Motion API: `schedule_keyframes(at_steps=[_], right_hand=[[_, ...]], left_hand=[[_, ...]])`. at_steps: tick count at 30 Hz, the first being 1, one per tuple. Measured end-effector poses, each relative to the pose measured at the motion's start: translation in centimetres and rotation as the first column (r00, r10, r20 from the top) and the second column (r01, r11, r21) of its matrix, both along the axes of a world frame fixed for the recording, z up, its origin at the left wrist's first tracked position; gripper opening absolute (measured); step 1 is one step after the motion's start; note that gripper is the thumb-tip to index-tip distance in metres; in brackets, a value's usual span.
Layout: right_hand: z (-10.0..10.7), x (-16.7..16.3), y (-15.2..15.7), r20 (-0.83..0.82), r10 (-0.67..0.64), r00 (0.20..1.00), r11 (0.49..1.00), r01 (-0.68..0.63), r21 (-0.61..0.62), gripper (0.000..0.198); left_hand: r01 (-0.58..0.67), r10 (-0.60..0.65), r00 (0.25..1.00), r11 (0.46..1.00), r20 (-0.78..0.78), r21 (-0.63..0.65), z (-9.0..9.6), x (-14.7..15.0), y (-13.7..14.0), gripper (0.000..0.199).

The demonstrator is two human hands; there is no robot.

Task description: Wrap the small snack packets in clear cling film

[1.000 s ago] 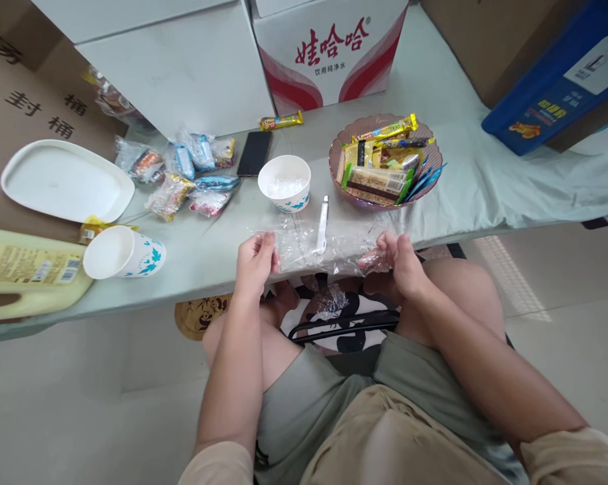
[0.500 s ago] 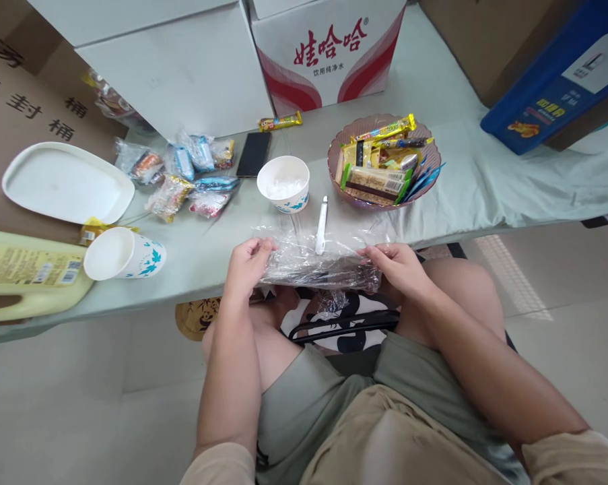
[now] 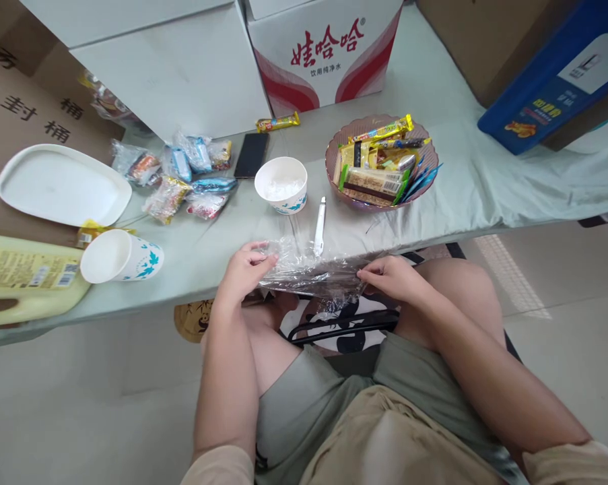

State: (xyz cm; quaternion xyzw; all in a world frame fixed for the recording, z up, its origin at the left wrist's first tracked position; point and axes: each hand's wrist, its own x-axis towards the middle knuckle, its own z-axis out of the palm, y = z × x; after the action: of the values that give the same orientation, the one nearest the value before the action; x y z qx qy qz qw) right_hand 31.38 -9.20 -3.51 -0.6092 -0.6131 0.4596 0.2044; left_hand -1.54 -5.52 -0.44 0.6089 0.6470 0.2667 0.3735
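A table (image 3: 460, 182) is covered with a pale green cloth. At its near edge, a sheet of clear plastic (image 3: 314, 276) is stretched between two bare hands. One end is pinched between thumb and fingers of the left hand (image 3: 246, 271), the other by the fingertips of the right hand (image 3: 390, 275); by being held at both ends, it is apparently kept spread, though its middle is crumpled. Just beyond, a white knife (image 3: 320, 228) is laid within easy reach of either hand; whether it is touched by the plastic cannot be told. Farther back, a paper cup (image 3: 283, 203) is seen with clear scraps inside, presumably kept together there. To its right, wrapped snacks are gathered in a pink bowl (image 3: 364, 203). Behind the cup, a phone (image 3: 252, 155) is laid flat, and a white and red box (image 3: 328, 67) is stood farthest back.
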Motion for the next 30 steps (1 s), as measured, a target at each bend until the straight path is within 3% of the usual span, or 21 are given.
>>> schedule_keyframes(at_steps=[3, 7, 10, 13, 17, 19, 21, 25, 28, 30], right_hand=[[-0.2, 0.0, 0.1, 0.122, 0.119, 0.985, 0.992, -0.113, -0.055, 0.025], [-0.5, -0.2, 0.0, 0.240, 0.209, 0.948, 0.977, -0.194, -0.086, 0.013], [-0.1, -0.3, -0.1, 0.256, 0.176, 0.951, 0.984, -0.172, -0.038, 0.028], [1.0, -0.2, -0.3, 0.274, 0.053, 0.960, 0.997, -0.068, 0.043, 0.031], [2.1, -0.5, -0.2, 0.110, -0.093, 0.990, 0.959, 0.059, 0.278, 0.027], [1.8, -1.0, 0.0, -0.027, 0.007, 1.000, 0.925, 0.003, 0.380, 0.031], [1.0, -1.9, 0.2, -0.098, 0.161, 0.982, 0.893, -0.103, 0.439, 0.052], [-0.4, -3.7, 0.7, -0.170, 0.307, 0.936, 0.872, -0.205, 0.445, 0.082], [-0.4, -4.8, 1.2, -0.239, 0.357, 0.903, 0.886, -0.247, 0.393, 0.089], [-0.1, -5.4, 1.6, -0.258, 0.371, 0.892, 0.888, -0.259, 0.379, 0.080]], left_hand=[[0.088, -0.089, 0.996, 0.995, -0.028, -0.047, 0.1, 0.3, -0.1, 0.037], [0.104, -0.105, 0.994, 0.994, -0.038, -0.042, 0.1, 0.7, -0.1, 0.033], [0.101, -0.101, 0.995, 0.995, -0.011, 0.001, 0.3, 0.9, -0.2, 0.027], [0.050, -0.055, 0.998, 0.993, 0.042, 0.103, 0.8, 0.9, -0.1, 0.018], [0.058, -0.086, 0.990, 0.970, 0.109, 0.237, 1.5, 1.2, -0.1, 0.014], [0.124, -0.159, 0.980, 0.959, 0.122, 0.256, 1.8, 1.5, -0.2, 0.015], [0.228, -0.260, 0.958, 0.946, 0.123, 0.231, 2.0, 2.1, -0.3, 0.017], [0.384, -0.419, 0.900, 0.894, 0.123, 0.230, 2.4, 3.1, -0.6, 0.017], [0.437, -0.489, 0.858, 0.855, 0.156, 0.278, 2.4, 3.5, -0.7, 0.014], [0.462, -0.521, 0.836, 0.838, 0.173, 0.291, 2.3, 3.5, -0.6, 0.013]])
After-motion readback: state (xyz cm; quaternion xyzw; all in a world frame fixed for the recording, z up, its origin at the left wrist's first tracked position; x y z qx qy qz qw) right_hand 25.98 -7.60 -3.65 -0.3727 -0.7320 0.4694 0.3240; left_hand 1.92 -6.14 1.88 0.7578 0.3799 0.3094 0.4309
